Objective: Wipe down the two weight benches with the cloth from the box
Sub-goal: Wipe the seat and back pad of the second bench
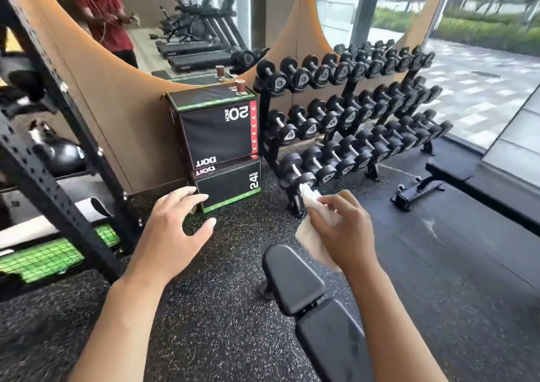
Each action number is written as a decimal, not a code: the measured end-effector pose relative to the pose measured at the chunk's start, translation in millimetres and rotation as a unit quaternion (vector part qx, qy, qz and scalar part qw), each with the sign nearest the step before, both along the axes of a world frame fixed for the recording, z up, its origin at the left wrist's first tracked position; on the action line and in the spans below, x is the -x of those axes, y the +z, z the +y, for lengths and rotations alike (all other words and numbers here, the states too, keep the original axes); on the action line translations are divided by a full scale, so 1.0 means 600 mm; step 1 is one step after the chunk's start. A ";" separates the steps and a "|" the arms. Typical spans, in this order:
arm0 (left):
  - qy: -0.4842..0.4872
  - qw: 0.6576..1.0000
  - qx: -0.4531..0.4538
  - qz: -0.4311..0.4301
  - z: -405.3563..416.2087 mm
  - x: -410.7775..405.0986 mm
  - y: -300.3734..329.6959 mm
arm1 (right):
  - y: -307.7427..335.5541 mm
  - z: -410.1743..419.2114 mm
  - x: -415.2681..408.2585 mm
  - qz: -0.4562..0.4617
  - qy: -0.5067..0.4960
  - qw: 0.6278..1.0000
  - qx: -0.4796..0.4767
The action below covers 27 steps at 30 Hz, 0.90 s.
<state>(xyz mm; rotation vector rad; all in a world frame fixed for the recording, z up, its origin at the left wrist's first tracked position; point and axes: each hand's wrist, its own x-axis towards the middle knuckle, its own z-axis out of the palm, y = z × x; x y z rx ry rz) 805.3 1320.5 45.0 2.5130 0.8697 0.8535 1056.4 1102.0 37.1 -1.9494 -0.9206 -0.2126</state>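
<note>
Your right hand (339, 229) pinches the white cloth (314, 229) in curled fingers, just above the near bench (295, 279). The cloth is soft and light, so it will flop; bunch it in your palm to wipe. Your left hand (172, 235) is spread open and holds nothing. The other bench (447, 171) lies well apart, maybe flat, by the window.

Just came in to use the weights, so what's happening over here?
A person stands over a black padded weight bench with a white cloth gripped in the right hand, held just above the bench's near end. The left hand hangs open and holds nothing. A second black bench sits by the window, past the dumbbell rack. No wiping contact shows yet.
</note>
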 end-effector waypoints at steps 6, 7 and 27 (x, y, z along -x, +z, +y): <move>-0.005 0.999 0.026 -0.018 0.178 0.007 -0.004 | 0.014 0.173 0.013 -0.017 -0.009 0.999 0.028; -0.007 0.999 0.029 -0.015 0.205 0.006 -0.003 | 0.020 0.199 0.015 -0.018 -0.012 0.999 0.031; -0.076 0.993 0.088 -0.017 0.460 -0.148 -0.047 | 0.010 0.444 -0.098 -0.020 -0.059 0.995 0.073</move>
